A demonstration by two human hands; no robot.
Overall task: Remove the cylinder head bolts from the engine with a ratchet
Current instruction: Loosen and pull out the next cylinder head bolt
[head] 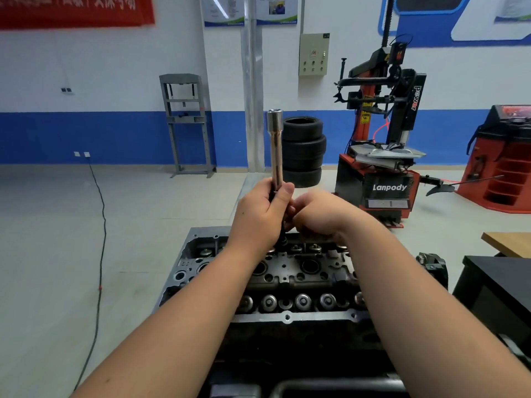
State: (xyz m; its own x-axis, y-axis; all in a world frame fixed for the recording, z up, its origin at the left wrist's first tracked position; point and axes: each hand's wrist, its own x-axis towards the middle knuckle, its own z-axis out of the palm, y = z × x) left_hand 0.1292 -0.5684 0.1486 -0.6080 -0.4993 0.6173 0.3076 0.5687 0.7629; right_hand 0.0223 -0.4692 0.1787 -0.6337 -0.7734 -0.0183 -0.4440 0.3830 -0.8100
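Observation:
The engine's cylinder head lies in front of me, with valve springs and open bolt holes showing. My left hand grips a long chrome socket extension that stands upright above the head, its socket end at the top. My right hand is curled beside the left, its fingers closed around the tool's lower part, which is hidden between the hands. I cannot make out any ratchet handle or loose bolts.
A black cabinet and a wooden bench corner stand at the right. Behind are a tyre changer, stacked tyres, a grey press frame and a red wheel balancer. A black cable runs across the floor on the left.

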